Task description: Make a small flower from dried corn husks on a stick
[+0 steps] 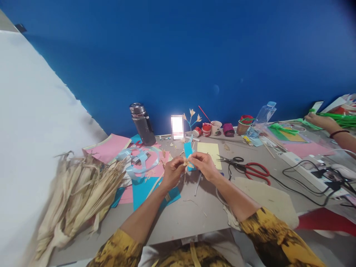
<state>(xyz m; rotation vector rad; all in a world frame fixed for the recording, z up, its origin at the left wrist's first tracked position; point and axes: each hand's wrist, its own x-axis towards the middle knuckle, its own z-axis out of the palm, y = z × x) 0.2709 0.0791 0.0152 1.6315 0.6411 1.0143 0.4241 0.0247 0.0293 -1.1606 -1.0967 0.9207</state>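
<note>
Small pale flower (187,162) is up between both hands, above the near-middle of the surface (191,218). Left hand (172,171): thumb and fingers pinched on its left side. Right hand (205,164): fingers clamped on its right side, tips close to the left's. Step in hand looks like shaping or arranging petals; can't tell if anything is being tied. Next move seems to call for a light, steady pinch from one side while the other adjusts; petals look thin, dry, likely to split if pulled.

Materials: flower papery, pointed petals, probably husk. Husk bundle (80,193) at left: long, wrinkled, fibrous, beige, gathered at the near end. Blue strip (188,149) just behind the hands, flat, matte. Yellow paper (214,154) flat, smooth. Curled ribbon (130,171), pale blue, glossy loops. Red scissors (257,171), big looped handles, right of the right hand. Standing sprig (190,120) beyond: blue branching stem, pale pointed blooms. Flask (143,126): dark cylinder, shiny lid.
</note>
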